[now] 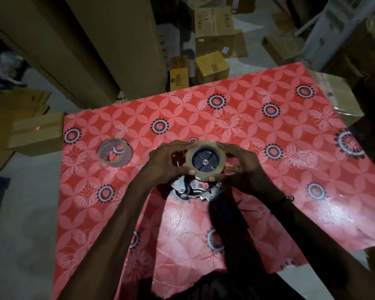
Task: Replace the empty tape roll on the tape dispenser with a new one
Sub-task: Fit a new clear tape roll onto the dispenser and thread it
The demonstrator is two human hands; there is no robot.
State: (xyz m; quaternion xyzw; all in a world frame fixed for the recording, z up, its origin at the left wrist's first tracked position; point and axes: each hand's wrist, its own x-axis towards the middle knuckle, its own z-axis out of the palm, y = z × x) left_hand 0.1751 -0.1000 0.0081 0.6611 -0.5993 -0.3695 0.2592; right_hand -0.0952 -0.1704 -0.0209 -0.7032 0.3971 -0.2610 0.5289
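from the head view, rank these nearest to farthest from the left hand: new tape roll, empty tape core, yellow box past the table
1. new tape roll: held in the left hand, on the dispenser's hub at table centre.
2. empty tape core: lying on the red tablecloth, out to the left.
3. yellow box: on the floor beyond the table's far edge.

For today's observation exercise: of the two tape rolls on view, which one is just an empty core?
The empty roll lying alone on the red cloth, left of the hands: a thin brown ring. The new roll sits thick on the dispenser.
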